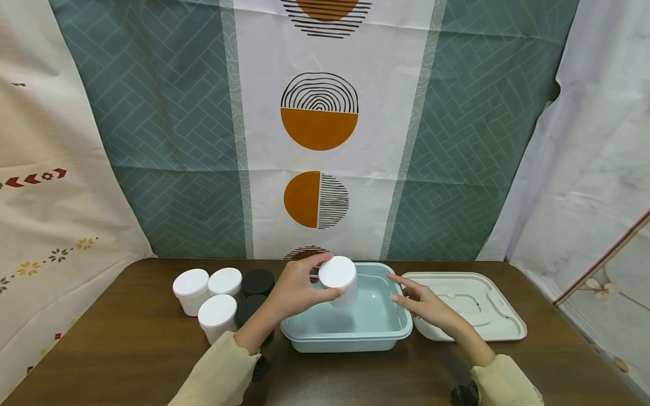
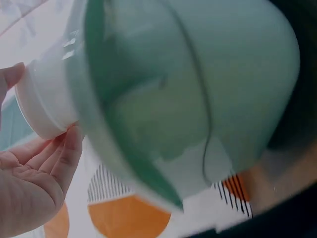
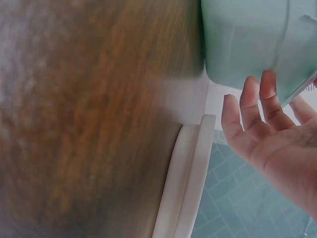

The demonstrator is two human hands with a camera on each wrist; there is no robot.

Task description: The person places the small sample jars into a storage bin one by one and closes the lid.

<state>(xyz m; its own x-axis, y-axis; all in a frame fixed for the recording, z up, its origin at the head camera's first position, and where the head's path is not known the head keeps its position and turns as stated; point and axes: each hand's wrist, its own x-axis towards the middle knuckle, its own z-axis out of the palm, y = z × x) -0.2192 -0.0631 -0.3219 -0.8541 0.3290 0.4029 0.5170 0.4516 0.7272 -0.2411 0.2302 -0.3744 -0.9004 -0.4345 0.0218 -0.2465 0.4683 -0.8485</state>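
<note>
My left hand (image 1: 297, 288) grips a white lidded jar (image 1: 339, 277) by its sides, over the pale blue-green plastic bin (image 1: 350, 344). In the left wrist view, the thumb and fingers hold the white jar (image 2: 47, 96) beside the bin's rim. My right hand (image 1: 425, 304) is at the bin's right side, its fingers extended and loosely spread. In the right wrist view, the right hand (image 3: 275, 144) holds nothing, and its fingertips are close by the bin wall (image 3: 242, 44); whether they touch it I cannot tell.
Left of the bin stand three white lidded jars (image 1: 217, 316) and two black-topped jars (image 1: 258, 282), partly hidden by my left arm. A white rectangular lid (image 1: 469, 301) lies flat on the brown wooden table (image 1: 127, 344) at right. Patterned cloth (image 1: 325, 129) hangs behind.
</note>
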